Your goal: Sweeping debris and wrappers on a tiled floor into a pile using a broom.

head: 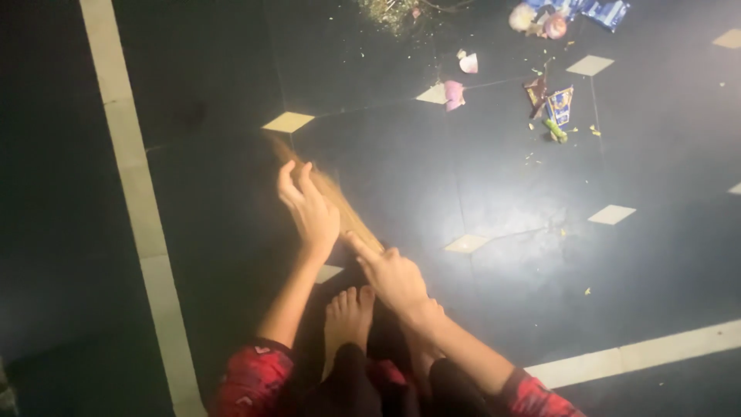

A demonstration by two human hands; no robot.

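Note:
A straw-coloured broom (340, 202) slants across the dark tiled floor, its tip blurred toward the upper left. My left hand (309, 208) curls around its upper part, fingers bent. My right hand (392, 272) grips the lower part, with the index finger stretched along the shaft. Both arms wear red patterned sleeves. My bare feet (349, 315) stand just below the hands.
Litter lies at the top right: pink onion peels (454, 94), a small blue wrapper (559, 106), a green scrap (554, 130), more wrappers (594, 11) and a pile of plant debris (390, 11). Pale border strips (131, 185) run along the left and lower right.

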